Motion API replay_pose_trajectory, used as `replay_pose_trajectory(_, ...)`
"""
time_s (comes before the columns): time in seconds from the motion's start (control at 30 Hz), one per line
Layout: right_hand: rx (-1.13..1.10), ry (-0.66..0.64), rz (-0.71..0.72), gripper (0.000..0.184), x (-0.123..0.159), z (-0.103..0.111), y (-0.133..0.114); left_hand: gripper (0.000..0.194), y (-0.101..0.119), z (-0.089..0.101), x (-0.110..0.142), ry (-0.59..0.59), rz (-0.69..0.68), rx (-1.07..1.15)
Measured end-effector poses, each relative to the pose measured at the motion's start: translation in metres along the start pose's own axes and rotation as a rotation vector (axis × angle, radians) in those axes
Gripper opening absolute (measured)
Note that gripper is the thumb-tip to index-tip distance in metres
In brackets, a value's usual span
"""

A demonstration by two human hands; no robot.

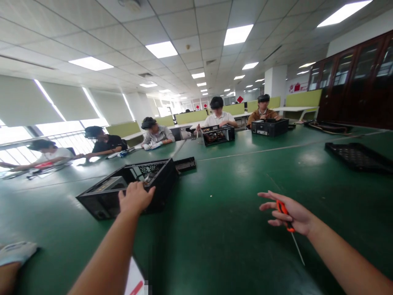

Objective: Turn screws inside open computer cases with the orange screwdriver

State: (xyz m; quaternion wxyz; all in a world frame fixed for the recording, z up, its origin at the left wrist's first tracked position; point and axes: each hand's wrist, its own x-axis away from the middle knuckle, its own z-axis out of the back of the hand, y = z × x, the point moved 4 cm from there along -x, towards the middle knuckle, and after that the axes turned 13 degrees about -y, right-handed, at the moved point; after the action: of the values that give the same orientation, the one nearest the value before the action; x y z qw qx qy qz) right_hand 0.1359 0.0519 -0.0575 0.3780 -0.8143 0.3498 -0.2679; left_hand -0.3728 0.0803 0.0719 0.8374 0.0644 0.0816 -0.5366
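An open black computer case (167, 184) lies on the green table in front of me to the left, its inside facing up. My left hand (135, 196) grips its near rim, with the fingers over the edge and the thumb out to the right. Metal parts show inside the case, though blurred. To the right, my right hand (290, 213) is raised over the table, palm turned partly up. It holds a screwdriver (281, 208) with an orange and black handle, the shaft pointing down towards me. The fingers are loosely spread around the handle.
A black slotted piece (186, 164) lies just behind the case. A black panel (357, 156) rests at the right. Across the table (233, 180), people work at other computer cases (270, 128). Another person's gloved hand (18, 252) enters at lower left.
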Motion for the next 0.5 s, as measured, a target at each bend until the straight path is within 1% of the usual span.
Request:
replay_pose_trajectory(0.03,-0.034,0.028,0.041,0.036,0.008,0.015,-0.002,0.066,0.008,0.002,0.006,0.044,0.032,-0.005)
replay_pose_trajectory(0.07,-0.062,0.049,0.079,0.033,0.013,0.028,-0.003,0.066,0.021,0.002,0.017,0.084,0.04,-0.011)
replay_pose_trajectory(0.1,-0.082,0.064,0.109,0.03,0.018,0.038,-0.002,0.063,0.039,-0.001,0.033,0.106,0.011,-0.002)
replay_pose_trajectory(0.13,-0.091,0.073,0.129,0.028,0.021,0.045,-0.001,0.057,0.062,-0.007,0.054,0.11,-0.061,0.031)
replay_pose_trajectory(0.17,-0.086,0.075,0.134,0.027,0.022,0.05,0.001,0.048,0.088,-0.017,0.079,0.075,-0.167,0.093)
replay_pose_trajectory(0.2,-0.068,0.071,0.121,0.026,0.023,0.053,0.005,0.038,0.116,-0.029,0.108,0.024,-0.3,0.174)
replay_pose_trajectory(0.23,-0.04,0.064,0.091,0.026,0.022,0.054,0.009,0.033,0.145,-0.042,0.139,-0.044,-0.461,0.234)
replay_pose_trajectory(0.27,-0.006,0.062,0.053,0.026,0.021,0.054,0.014,0.032,0.172,-0.056,0.169,-0.128,-0.614,0.246)
replay_pose_trajectory(0.3,0.032,0.064,0.011,0.027,0.019,0.054,0.018,0.028,0.194,-0.068,0.195,-0.195,-0.697,0.235)
replay_pose_trajectory(0.33,0.071,0.068,-0.029,0.028,0.017,0.055,0.022,0.023,0.212,-0.077,0.216,-0.251,-0.761,0.221)
replay_pose_trajectory(0.37,0.105,0.073,-0.059,0.029,0.016,0.055,0.026,0.022,0.224,-0.082,0.232,-0.278,-0.8,0.214)
replay_pose_trajectory(0.4,0.133,0.077,-0.077,0.03,0.015,0.055,0.028,0.02,0.23,-0.085,0.242,-0.295,-0.815,0.201)
replay_pose_trajectory(0.43,0.151,0.075,-0.081,0.031,0.014,0.055,0.03,0.02,0.231,-0.084,0.249,-0.306,-0.823,0.187)
replay_pose_trajectory(0.47,0.16,0.066,-0.078,0.032,0.014,0.055,0.03,0.02,0.227,-0.08,0.253,-0.308,-0.816,0.172)
replay_pose_trajectory(0.5,0.162,0.057,-0.075,0.032,0.014,0.055,0.03,0.021,0.218,-0.075,0.255,-0.296,-0.789,0.154)
